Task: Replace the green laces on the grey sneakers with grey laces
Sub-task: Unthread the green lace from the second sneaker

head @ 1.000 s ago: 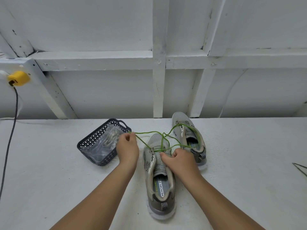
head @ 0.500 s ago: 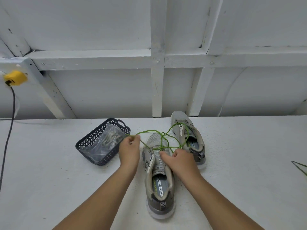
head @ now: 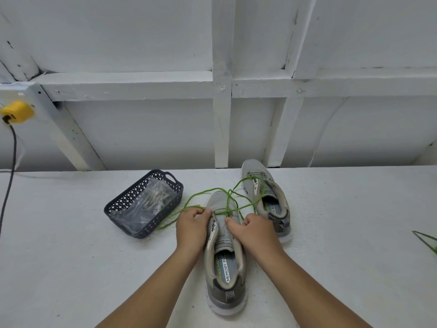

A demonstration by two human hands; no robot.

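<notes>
Two grey sneakers lie on the white table. The near sneaker [head: 224, 268] points away from me, and the far sneaker [head: 267, 192] sits behind it to the right. A loose green lace [head: 248, 204] loops over both toes and crosses the near sneaker's lowest eyelets. My left hand [head: 191, 228] pinches that lace at the shoe's left eyelet row. My right hand [head: 253, 230] rests curled on the right side of the tongue; its grip on the lace is hidden. Grey laces in a clear bag [head: 151, 202] lie in the dark basket [head: 118, 207].
Another green lace [head: 425, 240] lies at the table's right edge. A yellow plug [head: 16, 112] with a dark cable hangs on the white wall at the far left. The white framed wall rises right behind the table.
My left hand has moved right, from near the basket to the near sneaker's left side, and the green lace now trails slack toward the basket. My right hand stayed put.
</notes>
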